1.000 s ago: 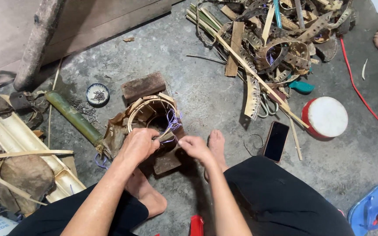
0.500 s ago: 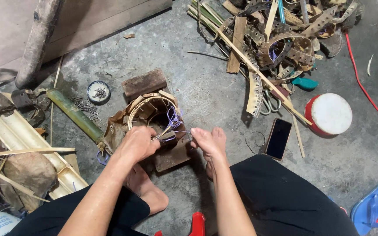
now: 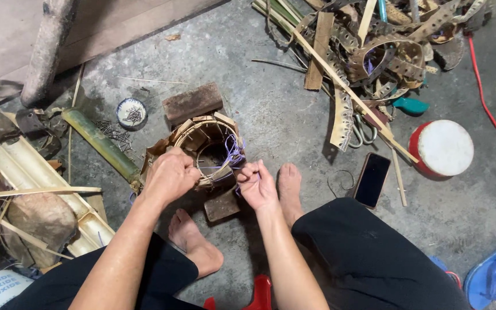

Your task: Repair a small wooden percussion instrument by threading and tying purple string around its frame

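Landmark: the basket [image 3: 208, 152], a small round frame of bent bamboo strips, set on the concrete floor [image 3: 276, 109] just ahead of the bare feet, within easy reach of both hands.
Split bamboo [image 3: 35, 172]: pale, hollow halves laid well left of the basket, beside a green bamboo stalk [image 3: 101, 143].
Tin [image 3: 131, 112]: round, filled with small nails, kept up-left of the basket; loose nails are scattered near it.
Left hand [image 3: 169, 176]: grip closed over the basket's near-left rim, by which the frame is steadied.
Wood block [image 3: 192, 102]: dark and rough, just behind the basket.
Right hand [image 3: 255, 185]: fingers pinched shut on purple cord [image 3: 235, 154], drawn taut from the basket's right rim.
Phone [image 3: 372, 179]: flat, black, laid right of the basket.
Offcuts [image 3: 374, 51]: punched strips heaped far up-right.
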